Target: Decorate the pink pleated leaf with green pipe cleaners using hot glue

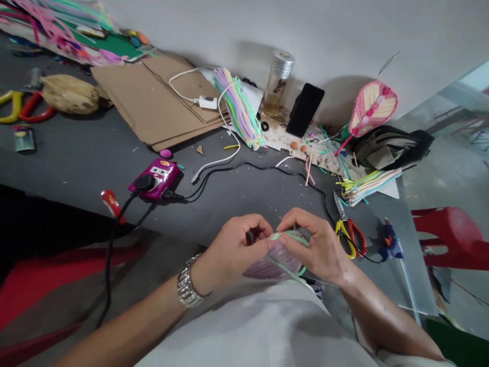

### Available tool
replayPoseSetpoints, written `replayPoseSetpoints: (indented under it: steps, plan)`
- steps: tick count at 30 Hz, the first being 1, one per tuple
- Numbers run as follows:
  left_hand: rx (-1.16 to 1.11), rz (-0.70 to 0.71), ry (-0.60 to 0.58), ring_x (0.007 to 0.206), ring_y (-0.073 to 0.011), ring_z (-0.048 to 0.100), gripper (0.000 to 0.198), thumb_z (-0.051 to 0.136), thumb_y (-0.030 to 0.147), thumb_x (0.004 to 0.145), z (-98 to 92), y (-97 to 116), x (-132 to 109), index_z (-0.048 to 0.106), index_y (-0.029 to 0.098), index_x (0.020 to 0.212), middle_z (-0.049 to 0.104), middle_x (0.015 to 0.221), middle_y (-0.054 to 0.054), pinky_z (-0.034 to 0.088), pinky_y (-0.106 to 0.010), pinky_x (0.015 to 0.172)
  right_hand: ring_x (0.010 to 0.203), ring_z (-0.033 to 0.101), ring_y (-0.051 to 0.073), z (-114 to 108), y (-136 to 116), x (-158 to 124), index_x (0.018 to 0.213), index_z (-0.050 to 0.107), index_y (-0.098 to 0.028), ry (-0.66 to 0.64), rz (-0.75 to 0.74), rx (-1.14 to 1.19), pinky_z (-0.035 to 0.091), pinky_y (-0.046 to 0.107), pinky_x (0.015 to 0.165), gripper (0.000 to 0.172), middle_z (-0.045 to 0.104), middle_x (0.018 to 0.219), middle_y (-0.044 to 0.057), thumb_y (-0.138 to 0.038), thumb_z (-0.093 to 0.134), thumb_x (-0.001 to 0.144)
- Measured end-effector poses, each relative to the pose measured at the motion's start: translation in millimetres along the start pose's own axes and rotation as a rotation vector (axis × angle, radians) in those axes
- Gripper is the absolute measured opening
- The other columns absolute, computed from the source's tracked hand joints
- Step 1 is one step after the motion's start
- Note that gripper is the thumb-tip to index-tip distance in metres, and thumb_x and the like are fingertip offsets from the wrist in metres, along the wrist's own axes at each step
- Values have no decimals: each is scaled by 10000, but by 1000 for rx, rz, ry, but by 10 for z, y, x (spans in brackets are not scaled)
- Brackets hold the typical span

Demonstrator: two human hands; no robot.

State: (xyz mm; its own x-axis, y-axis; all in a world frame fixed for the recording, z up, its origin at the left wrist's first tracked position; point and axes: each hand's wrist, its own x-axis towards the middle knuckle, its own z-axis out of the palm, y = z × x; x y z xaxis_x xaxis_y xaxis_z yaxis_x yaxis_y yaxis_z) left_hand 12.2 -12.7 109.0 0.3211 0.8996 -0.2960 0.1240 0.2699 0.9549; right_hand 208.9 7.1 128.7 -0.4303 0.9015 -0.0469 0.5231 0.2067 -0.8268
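Over the table's front edge, my left hand (pixel 239 244), with a metal watch on its wrist, and my right hand (pixel 319 247) meet at the fingertips. Both pinch a light green pipe cleaner (pixel 292 275) along the upper rim of a purple, ribbed piece (pixel 284 257) that looks made of pipe cleaners. The purple piece lies under my fingers, partly hidden by them. Close to my right hand are scissors (pixel 350 237) with yellow and red handles. Farther right lies a blue glue gun (pixel 391 242) with a clear glue stick in it.
Behind stand a glass bottle (pixel 278 86), a black phone (pixel 305 109) and a pink leaf-shaped piece (pixel 373 109). Pipe cleaner bundles (pixel 240 112) lie by cardboard sheets (pixel 130 94). Cables run from a purple power socket (pixel 158 178). A red stool (pixel 454 237) is at right.
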Motion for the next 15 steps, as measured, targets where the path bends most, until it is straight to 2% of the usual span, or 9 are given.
replayPoseSetpoints:
  steps: [9, 15]
  plan:
    - [-130, -11, -76, 597, -87, 370, 258, 711, 401, 765, 37, -45, -16, 607, 167, 730, 460, 634, 45, 299, -210, 529, 707, 577, 149, 21, 21, -69, 732, 652, -215, 44, 33, 90, 429, 301, 703, 228, 662, 744, 4, -402, 696, 855]
    - [-229, -54, -168, 602, -82, 401, 254, 763, 380, 767, -20, -56, 5, 637, 160, 761, 506, 662, 37, 307, -203, 529, 665, 541, 124, 8, 52, -61, 722, 656, -200, -34, 91, 190, 409, 269, 647, 210, 641, 711, -15, -375, 713, 823]
